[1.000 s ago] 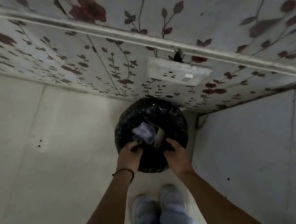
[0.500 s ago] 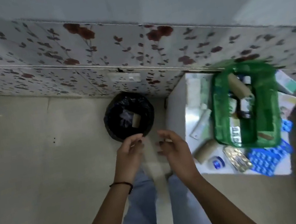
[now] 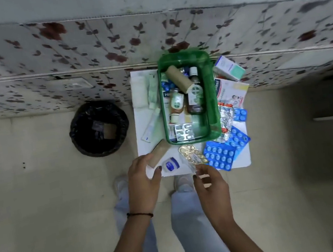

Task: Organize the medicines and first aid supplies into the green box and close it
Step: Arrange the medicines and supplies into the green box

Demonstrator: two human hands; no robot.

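Observation:
The open green box point(image 3: 216, 131) stands on a small white table point(image 3: 243, 158) against the wall, holding brown bottles point(image 3: 195, 98), a tan bandage roll point(image 3: 177, 78) and a silver blister strip point(image 3: 184, 132). Around it lie blue blister packs point(image 3: 220, 157), a gold blister strip point(image 3: 192, 154), a small blue-lidded jar point(image 3: 170, 165), a tan roll point(image 3: 158, 153), a white tube point(image 3: 151, 126), white gauze point(image 3: 140, 90) and cartons point(image 3: 229, 68). My left hand point(image 3: 142, 178) hovers open at the table's near left corner by the tan roll. My right hand point(image 3: 210, 181) is open just below the gold strip.
A black-bagged waste bin point(image 3: 99, 129) stands on the pale floor left of the table, with scraps inside. A floral-patterned wall point(image 3: 41, 58) runs behind everything. My legs and shoes show under the hands. A dark area lies to the right.
My hands have left the waste bin and the view has swung right. Both hands now reach over the table's near edge beside the green box.

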